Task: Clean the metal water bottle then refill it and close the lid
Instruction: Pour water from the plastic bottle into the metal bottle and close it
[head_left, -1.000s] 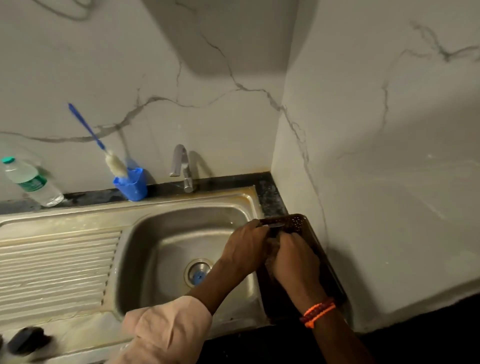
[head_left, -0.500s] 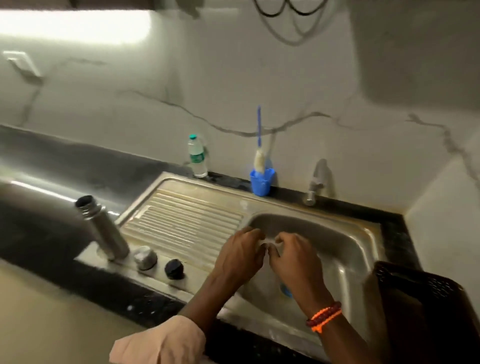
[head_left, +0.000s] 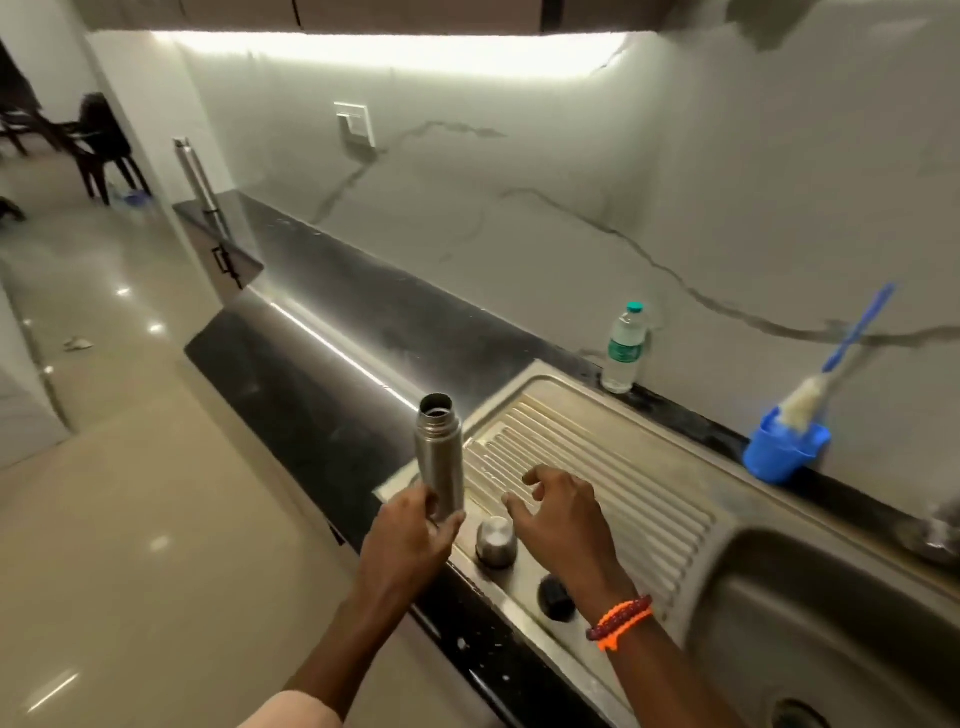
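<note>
The metal water bottle (head_left: 439, 452) stands upright with its mouth uncovered at the left corner of the drainboard. My left hand (head_left: 410, 535) grips its lower part. My right hand (head_left: 563, 512) hovers beside it over the ribbed drainboard (head_left: 613, 478), fingers spread and loosely curled, holding nothing. A metal cup-shaped cap (head_left: 496, 540) sits upside down just below and between my hands. A small black stopper lid (head_left: 556, 598) lies near my right wrist.
A blue cup (head_left: 784, 452) holding a bottle brush (head_left: 831, 374) stands against the wall at the right. A plastic water bottle (head_left: 626, 348) stands at the back of the drainboard. The sink basin (head_left: 831, 639) lies at the lower right. Black counter stretches away to the left.
My view swung left from the sink corner to the drainboard. Both hands left the basin; my left hand took hold of the metal bottle, and my right hand came beside it.
</note>
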